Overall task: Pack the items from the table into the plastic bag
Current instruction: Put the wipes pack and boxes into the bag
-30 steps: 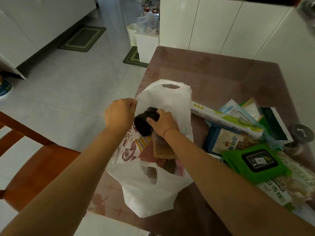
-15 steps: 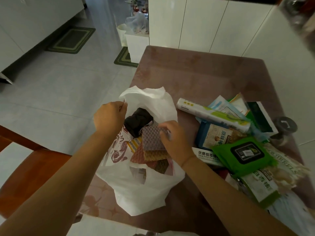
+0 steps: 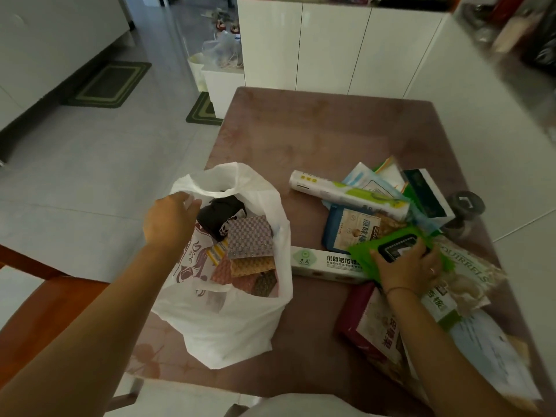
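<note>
And the left hand (image 3: 170, 219) grips the bag (image 3: 228, 326) rim, bag slumped at the table (image 3: 331, 130) left edge, mouth gaping (cloths (image 3: 249, 236) inside). Over right, the right hand (image 3: 406, 269) clamps the green pack (image 3: 361, 255) atop the pile (image 3: 466, 275); bare tabletop beyond. Pile's near end runs out of view.

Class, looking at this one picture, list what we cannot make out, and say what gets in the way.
Head view throughout.
Deeper contents of the plastic bag: hidden by its wall and the cloths on top.
Label of the wipes pack: covered by the right hand.
Grip of the left hand on the bag: fingers hidden behind the hand.
Top right, the shelf items: blurred.
</note>
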`<state>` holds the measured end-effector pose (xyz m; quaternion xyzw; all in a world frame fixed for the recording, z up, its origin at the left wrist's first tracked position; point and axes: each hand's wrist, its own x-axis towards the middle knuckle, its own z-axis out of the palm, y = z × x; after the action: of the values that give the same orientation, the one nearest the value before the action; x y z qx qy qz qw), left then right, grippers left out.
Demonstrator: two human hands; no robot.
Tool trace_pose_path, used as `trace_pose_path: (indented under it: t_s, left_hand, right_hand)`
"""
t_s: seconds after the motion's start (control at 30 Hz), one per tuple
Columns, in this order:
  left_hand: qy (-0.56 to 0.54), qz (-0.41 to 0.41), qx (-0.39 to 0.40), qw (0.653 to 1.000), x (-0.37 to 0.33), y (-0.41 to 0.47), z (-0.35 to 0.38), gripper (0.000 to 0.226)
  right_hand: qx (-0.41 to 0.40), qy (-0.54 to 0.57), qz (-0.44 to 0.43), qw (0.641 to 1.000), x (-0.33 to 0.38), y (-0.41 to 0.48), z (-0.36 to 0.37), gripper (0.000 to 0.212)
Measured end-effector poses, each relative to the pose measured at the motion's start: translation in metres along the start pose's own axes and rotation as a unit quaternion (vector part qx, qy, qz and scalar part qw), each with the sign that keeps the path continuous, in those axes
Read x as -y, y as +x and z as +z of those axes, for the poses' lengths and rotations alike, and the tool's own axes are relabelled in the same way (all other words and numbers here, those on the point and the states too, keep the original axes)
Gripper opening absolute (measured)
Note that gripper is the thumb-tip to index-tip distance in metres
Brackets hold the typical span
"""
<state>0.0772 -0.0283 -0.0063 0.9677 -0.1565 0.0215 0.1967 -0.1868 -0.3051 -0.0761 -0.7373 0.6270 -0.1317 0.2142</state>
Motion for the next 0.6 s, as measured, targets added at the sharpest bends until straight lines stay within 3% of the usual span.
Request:
trace_pose_path:
  t_s: [0.2,0.6]
  left_hand:
    - [0.044,0.008,0.005,0.999,0.006,-0.007,0.000,0.040]
    - [0.043,-0.011,0.013,0.999,0.001,-0.015,-0.003,0.039]
  right_hand:
    - [-0.004,0.127,0.102,0.987,-0.006,0.002,-0.002,0.117]
    - [0.079,0.220,0.230,0.945,0.011,0.026,-0.018,0.128]
